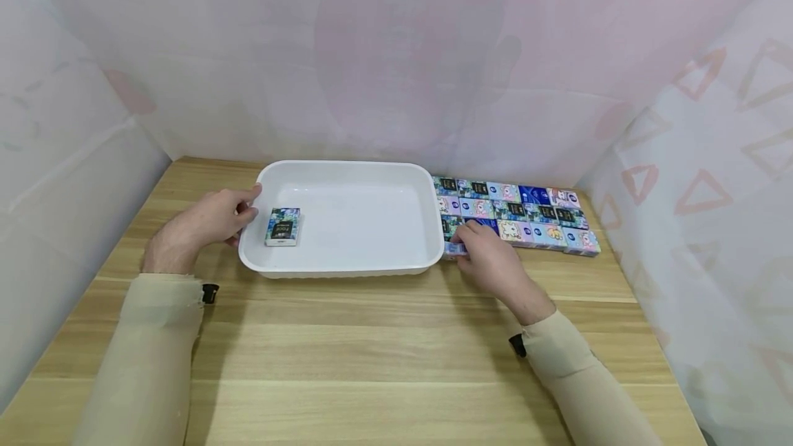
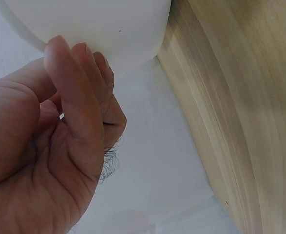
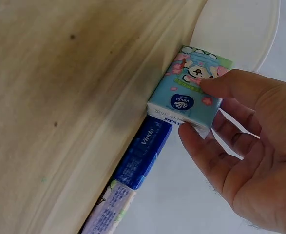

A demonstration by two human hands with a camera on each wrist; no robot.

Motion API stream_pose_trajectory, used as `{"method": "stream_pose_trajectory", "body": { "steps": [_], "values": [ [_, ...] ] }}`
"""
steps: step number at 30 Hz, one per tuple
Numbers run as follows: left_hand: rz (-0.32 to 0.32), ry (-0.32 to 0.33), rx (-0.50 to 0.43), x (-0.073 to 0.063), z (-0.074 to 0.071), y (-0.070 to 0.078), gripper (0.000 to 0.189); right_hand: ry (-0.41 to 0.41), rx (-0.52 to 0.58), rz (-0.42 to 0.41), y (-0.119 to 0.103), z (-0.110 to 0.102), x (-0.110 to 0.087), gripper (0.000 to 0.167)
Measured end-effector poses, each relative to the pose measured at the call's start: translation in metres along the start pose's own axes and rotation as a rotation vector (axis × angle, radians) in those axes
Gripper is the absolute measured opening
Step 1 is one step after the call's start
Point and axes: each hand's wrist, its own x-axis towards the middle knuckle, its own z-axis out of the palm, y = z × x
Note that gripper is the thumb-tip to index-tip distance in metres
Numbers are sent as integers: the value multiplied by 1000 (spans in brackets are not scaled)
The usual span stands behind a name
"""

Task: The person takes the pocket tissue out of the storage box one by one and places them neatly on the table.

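Note:
My left hand [image 1: 207,219] grips the left rim of a white plastic tub [image 1: 365,226], and in the left wrist view its fingertips lie against the outer wall. Inside the tub, near that end, lies one dark floral tissue pack [image 1: 283,229]. Just off the tub's right end, my right hand [image 1: 493,260] pinches a light-blue Vinda tissue pack [image 3: 184,95] with a cartoon print. The thumb presses its printed face; a finger sits at its end and the others are partly hidden behind it. A dark-blue pack [image 3: 142,151] lines up right beside it.
Rows of tissue packs [image 1: 542,213] in mixed prints lie side by side to the right of the tub. The wooden table [image 1: 359,349] meets a pale printed cloth [image 1: 396,74] at the back, with more cloth at both sides.

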Motion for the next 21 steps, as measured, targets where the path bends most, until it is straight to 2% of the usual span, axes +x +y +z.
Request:
{"method": "stream_pose_trajectory", "body": {
  "steps": [5,13,21],
  "values": [
    [-1,2,-2,0,1,0,66,-12,-22,-23,0,0,-2,20],
    [-8,0,-7,0,1,0,67,-103,-1,-81,1,3,-4,21],
    [-3,-1,-1,0,0,0,67,-85,15,-105,4,9,-1,14]
  ]
}}
